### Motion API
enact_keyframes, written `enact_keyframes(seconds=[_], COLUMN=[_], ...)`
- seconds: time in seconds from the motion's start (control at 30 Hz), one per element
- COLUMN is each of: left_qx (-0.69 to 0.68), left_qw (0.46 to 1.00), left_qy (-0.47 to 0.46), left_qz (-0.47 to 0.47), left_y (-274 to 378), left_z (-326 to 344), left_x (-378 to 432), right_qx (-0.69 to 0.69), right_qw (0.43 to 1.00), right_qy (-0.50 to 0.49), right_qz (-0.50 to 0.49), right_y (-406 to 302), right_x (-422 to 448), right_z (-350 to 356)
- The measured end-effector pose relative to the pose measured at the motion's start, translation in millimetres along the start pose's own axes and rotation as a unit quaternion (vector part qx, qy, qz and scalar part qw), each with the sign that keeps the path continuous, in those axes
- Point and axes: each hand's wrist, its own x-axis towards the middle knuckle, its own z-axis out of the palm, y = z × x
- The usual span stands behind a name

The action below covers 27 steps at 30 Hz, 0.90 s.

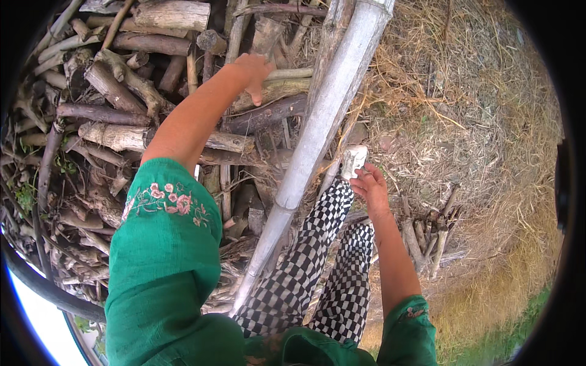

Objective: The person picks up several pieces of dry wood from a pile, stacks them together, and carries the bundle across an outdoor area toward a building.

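Note:
My left hand (251, 75) reaches out over the stacked firewood, its thumb apart from the fingers. Just beyond it lies a thick cut log (267, 35), and a thin pale stick (290, 73) runs right from beside the hand. I cannot tell whether the fingertips touch the wood. Lower down, my right hand (371, 185) hangs with loosely bent fingers, nothing visible in them. Behind those fingers appears a white shoe (354, 158) below a checkered trouser leg (316, 228). Under the left hand are a weathered log (274, 91) and a darker log (268, 114).
A long grey bamboo pole (316, 123) slants between the woodpile (114, 91) and dry straw-covered ground (439, 128). Short upright sticks (430, 235) stand in a cluster at right. A dark curved bar (50, 288) crosses the lower left.

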Motion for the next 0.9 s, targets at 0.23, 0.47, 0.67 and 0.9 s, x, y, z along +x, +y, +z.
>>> enact_keyframes(seconds=[0.23,0.47,0.67,0.9], left_qx=[-0.081,-0.086,-0.14,-0.357], left_qw=[0.996,0.993,0.984,0.93], left_qy=[-0.009,-0.072,-0.097,-0.075], left_qz=[-0.029,-0.043,-0.061,-0.044], left_y=[-3,1,-7,-50], left_z=[12,-2,-15,-18], left_x=[1,8,-20,-83], right_qx=[0.063,0.136,0.202,0.176], right_qw=[0.996,0.98,0.961,0.95], right_qy=[-0.058,-0.146,-0.19,-0.258], right_qz=[-0.009,-0.023,0.012,-0.003], right_y=[-50,-86,-77,-79], right_x=[16,39,31,19], right_z=[42,101,114,148])
